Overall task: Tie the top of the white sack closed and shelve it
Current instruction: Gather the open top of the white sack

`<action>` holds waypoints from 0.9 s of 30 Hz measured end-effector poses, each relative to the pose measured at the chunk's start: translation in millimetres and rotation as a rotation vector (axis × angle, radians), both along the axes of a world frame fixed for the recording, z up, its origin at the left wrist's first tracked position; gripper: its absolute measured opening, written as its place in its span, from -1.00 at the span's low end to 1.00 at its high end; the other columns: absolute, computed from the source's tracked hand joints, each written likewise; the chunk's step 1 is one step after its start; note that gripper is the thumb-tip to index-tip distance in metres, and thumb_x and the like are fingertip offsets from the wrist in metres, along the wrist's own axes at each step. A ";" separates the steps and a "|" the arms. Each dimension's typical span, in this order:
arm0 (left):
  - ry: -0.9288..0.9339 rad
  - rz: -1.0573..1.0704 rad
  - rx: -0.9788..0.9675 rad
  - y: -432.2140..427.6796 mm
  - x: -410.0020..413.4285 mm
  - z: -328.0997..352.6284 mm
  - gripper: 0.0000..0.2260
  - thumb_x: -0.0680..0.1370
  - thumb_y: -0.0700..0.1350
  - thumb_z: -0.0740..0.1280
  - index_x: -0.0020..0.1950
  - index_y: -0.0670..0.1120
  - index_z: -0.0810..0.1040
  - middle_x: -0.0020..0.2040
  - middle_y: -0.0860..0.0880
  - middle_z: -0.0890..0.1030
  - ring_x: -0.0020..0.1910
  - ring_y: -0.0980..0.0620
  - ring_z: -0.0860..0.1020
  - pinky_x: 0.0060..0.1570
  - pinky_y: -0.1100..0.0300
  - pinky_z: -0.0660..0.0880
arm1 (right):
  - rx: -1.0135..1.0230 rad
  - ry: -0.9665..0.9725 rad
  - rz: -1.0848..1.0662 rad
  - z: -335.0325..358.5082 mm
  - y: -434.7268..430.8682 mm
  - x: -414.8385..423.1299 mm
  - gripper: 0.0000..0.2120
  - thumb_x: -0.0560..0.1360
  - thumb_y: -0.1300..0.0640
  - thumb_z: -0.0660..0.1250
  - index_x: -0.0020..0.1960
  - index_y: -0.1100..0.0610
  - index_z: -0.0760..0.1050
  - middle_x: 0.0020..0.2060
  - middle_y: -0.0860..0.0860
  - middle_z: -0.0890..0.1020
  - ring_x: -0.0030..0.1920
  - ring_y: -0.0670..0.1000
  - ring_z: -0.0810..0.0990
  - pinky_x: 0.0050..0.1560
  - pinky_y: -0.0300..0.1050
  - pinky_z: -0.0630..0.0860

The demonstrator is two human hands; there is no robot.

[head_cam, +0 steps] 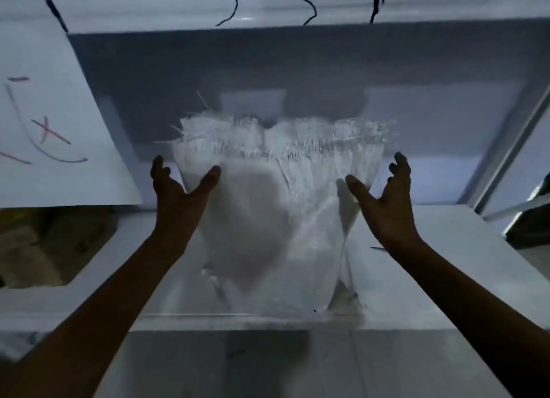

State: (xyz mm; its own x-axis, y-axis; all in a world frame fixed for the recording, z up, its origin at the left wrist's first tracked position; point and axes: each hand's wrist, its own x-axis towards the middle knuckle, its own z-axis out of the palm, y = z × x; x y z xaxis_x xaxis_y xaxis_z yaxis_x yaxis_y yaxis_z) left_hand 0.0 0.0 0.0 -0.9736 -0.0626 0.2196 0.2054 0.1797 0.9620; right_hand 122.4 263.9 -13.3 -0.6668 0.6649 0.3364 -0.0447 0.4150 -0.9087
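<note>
The white woven sack (pixel 276 219) stands upright on the white shelf board (pixel 431 266), inside a dark shelf bay. Its frayed top edge (pixel 279 135) fans out wide and loose threads stick up from it. My left hand (pixel 178 189) is at the sack's left side, thumb spread and touching the cloth, fingers straight. My right hand (pixel 387 192) is at the sack's right side, palm turned toward it, thumb near the cloth and fingers slightly bent. Neither hand curls round anything. The image is blurred.
A white upright panel (pixel 59 115) with red and dark scribbles bounds the bay on the left. A white board (pixel 282 2) with black marker writing runs overhead. A metal post (pixel 506 147) slants at the right. A lower bay at the left holds dim brownish items (pixel 35 249).
</note>
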 end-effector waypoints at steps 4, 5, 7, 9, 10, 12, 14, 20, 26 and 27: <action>-0.040 -0.048 0.054 0.3 -21.2 -26.5 -0.18 0.39 0.27 0.43 0.53 0.11 0.13 0.48 0.04 0.34 0.41 0.00 0.36 0.36 0.03 0.34 | -0.096 0.050 0.110 -17.4 1.6 -18.5 -0.10 0.39 -0.20 0.43 0.53 -0.08 -0.02 0.44 0.05 0.36 0.39 0.09 0.41 0.37 0.16 0.38; -0.007 -0.059 0.049 1.9 -25.0 -32.4 -0.25 0.39 0.28 0.43 0.49 0.10 0.22 0.42 0.07 0.42 0.35 0.03 0.41 0.32 0.06 0.38 | -0.086 0.071 0.114 -22.5 2.1 -22.9 -0.15 0.41 -0.18 0.43 0.52 -0.04 0.03 0.38 0.02 0.44 0.32 0.06 0.48 0.34 0.13 0.42; 0.070 -0.079 0.043 5.6 -27.0 -40.7 -0.38 0.41 0.27 0.42 0.40 0.08 0.37 0.28 0.12 0.53 0.21 0.09 0.51 0.18 0.15 0.46 | -0.036 0.114 0.093 -29.1 1.3 -26.7 -0.28 0.46 -0.10 0.40 0.49 0.06 0.16 0.25 -0.07 0.51 0.21 -0.02 0.53 0.29 0.01 0.47; 0.136 -0.090 0.072 9.6 -26.5 -45.5 -0.49 0.44 0.22 0.42 0.33 0.08 0.44 0.16 0.14 0.59 0.08 0.17 0.56 0.00 0.26 0.48 | 0.009 0.140 0.062 -31.5 -0.6 -27.4 -0.38 0.49 -0.09 0.37 0.44 0.08 0.24 0.18 -0.11 0.51 0.15 -0.06 0.53 0.20 -0.11 0.47; 0.157 -0.102 0.100 11.0 -26.9 -47.7 -0.54 0.46 0.18 0.43 0.30 0.07 0.46 0.12 0.15 0.60 0.05 0.20 0.57 -0.04 0.28 0.48 | 0.027 0.148 0.051 -33.8 0.0 -27.9 -0.43 0.50 -0.09 0.35 0.42 0.08 0.28 0.17 -0.10 0.53 0.14 -0.06 0.54 0.16 -0.13 0.48; 0.173 -0.125 0.184 13.2 -26.9 -49.4 -0.61 0.48 0.12 0.43 0.26 0.06 0.51 0.10 0.15 0.63 0.04 0.19 0.60 -0.02 0.26 0.52 | 0.046 0.162 0.031 -36.0 0.7 -28.8 -0.52 0.53 -0.11 0.31 0.35 0.09 0.35 0.13 -0.06 0.56 0.12 -0.04 0.56 0.13 -0.12 0.50; 0.185 -0.143 0.216 12.8 -29.1 -49.9 -0.66 0.51 0.08 0.41 0.26 0.05 0.54 0.08 0.14 0.65 0.01 0.20 0.63 -0.05 0.28 0.55 | 0.057 0.166 0.022 -35.1 2.3 -29.4 -0.60 0.54 -0.11 0.28 0.27 0.10 0.40 0.07 -0.04 0.58 0.08 -0.02 0.58 0.07 -0.11 0.51; 0.201 -0.073 0.215 4.5 -29.2 -42.6 -0.83 0.58 0.02 0.34 0.09 0.01 0.63 -0.04 0.07 0.67 -0.04 0.10 0.65 -0.05 0.22 0.61 | 0.024 0.212 -0.033 -33.7 3.5 -24.9 -0.74 0.55 -0.11 0.26 0.07 0.07 0.50 -0.05 0.00 0.63 -0.02 -0.01 0.62 0.08 0.03 0.58; 0.218 -0.039 0.189 -12.2 -26.8 -35.5 -0.77 0.57 0.05 0.33 0.10 -0.06 0.63 -0.01 0.00 0.66 -0.03 0.02 0.63 0.07 0.05 0.58 | 0.003 0.280 -0.054 -16.6 -5.2 -17.6 -0.75 0.57 -0.06 0.25 0.00 0.14 0.48 -0.19 -0.02 0.57 -0.13 0.02 0.56 -0.12 -0.13 0.51; 0.222 -0.043 0.192 -14.7 -25.6 -35.7 -0.77 0.57 0.06 0.33 0.12 -0.05 0.61 0.02 0.01 0.66 0.00 0.03 0.63 0.07 0.07 0.58 | 0.007 0.288 -0.056 -14.5 -6.6 -17.1 -0.77 0.58 -0.05 0.24 0.00 0.13 0.48 -0.19 -0.02 0.57 -0.13 0.01 0.56 -0.11 -0.11 0.52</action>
